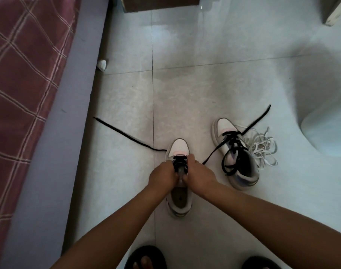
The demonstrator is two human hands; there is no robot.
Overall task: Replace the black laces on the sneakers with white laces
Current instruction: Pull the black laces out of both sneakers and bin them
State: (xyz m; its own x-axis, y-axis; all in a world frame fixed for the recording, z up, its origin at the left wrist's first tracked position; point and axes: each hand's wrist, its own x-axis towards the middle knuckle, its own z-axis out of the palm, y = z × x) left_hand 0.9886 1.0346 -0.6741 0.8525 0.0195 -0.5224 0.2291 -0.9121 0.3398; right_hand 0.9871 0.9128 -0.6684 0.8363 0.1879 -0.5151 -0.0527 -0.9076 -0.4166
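Observation:
A white sneaker [179, 199] stands on the tiled floor in front of me, toe pointing away. Its black lace [127, 135] is partly undone; one end trails far left across the floor, the other runs right. My left hand [163, 176] and my right hand [197, 171] both grip the crossed lacing at the shoe's throat, fingers curled in. A second white sneaker [241, 171] stands to the right, still threaded with a loose black lace [231, 150]. A tangle of white laces [262, 150] lies against its right side.
A bed with a plaid maroon cover [20, 84] and grey side panel runs along the left. A white rounded object [328, 129] sits at right. A brown box [160, 3] stands at the top. My sandalled feet [146, 259] show at the bottom edge.

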